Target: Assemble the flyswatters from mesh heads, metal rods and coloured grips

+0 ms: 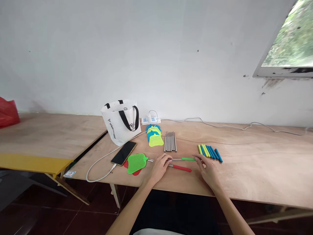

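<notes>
My left hand (161, 165) is closed around a thin metal rod (178, 160), its fingertips hidden partly behind its back. A green handle (187, 159) sits on the rod's right end, and my right hand (205, 168) pinches that handle's far end. Just below lies a red handle (182, 168) on another metal rod, which runs under or beside my left hand. To the left, a green perforated fly swatter head (137, 163) rests over a red fly swatter head (137, 172). Small metal tips (150, 160) show between the green head and my left hand.
Several metal rods (170, 142) lie side by side behind my hands. Yellow and blue handles (210, 152) are lined up at right. Yellow and blue swatter heads (156, 140) overlap near a power strip (146, 121). A phone (124, 153) on a cable and a white bag (117, 125) stand left.
</notes>
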Demonstrator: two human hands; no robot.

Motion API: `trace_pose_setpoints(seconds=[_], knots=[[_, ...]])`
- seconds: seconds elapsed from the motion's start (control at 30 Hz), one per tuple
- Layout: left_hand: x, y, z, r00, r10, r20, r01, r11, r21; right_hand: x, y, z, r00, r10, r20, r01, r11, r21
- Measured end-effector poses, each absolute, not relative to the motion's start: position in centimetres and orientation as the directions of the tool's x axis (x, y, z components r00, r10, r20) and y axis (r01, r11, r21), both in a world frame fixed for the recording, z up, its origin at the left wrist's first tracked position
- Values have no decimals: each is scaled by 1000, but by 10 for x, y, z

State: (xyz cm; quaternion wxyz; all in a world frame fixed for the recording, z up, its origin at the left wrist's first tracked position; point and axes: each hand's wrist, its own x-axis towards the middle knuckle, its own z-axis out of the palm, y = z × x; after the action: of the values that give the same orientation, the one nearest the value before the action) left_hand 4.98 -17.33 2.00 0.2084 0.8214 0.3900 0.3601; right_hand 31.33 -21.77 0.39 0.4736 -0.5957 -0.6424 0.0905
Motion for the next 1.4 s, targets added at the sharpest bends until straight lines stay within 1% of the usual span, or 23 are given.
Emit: trace_pose_setpoints(seconds=[0.1,0.2,0.43,0.6,0.77,0.87,0.93,1.07,1.17,1.27,1.33,1.4], knots=[[49,-173,20,425,798,427,498,-600,626,313,-217,4,158,807,569,688,323,-650],[49,-172,20,400,808,432,489,-587,645,318,-216,1,175,792,586,695,322,-643],[50,-174,21,442,784,435,457,-614,643,316,-216,1,121,815,566,679,348,-647],[50,-177,24,459,773,438,427,-625,653,310,-218,3,95,840,534,649,354,-673],[50,-181,26,505,754,420,376,-631,679,306,-219,-1,-34,864,502,612,415,-673],[49,-182,29,556,725,406,345,-646,681,305,-219,-3,-136,880,454,612,435,-661],[49,-183,30,568,713,410,341,-658,671,304,-219,-3,-168,882,440,615,442,-653],[53,-182,29,547,703,454,365,-689,627,301,-220,3,-185,880,437,661,441,-607],[54,-182,29,510,727,459,413,-675,611,299,-221,5,-250,888,386,703,441,-558],[49,-182,30,486,751,447,426,-650,629,301,-219,0,-214,892,398,735,416,-536],[47,-182,32,492,759,426,424,-636,644,304,-215,-6,-151,891,429,746,387,-541],[46,-183,31,517,755,403,435,-638,636,307,-212,-11,-129,888,441,752,377,-541]])
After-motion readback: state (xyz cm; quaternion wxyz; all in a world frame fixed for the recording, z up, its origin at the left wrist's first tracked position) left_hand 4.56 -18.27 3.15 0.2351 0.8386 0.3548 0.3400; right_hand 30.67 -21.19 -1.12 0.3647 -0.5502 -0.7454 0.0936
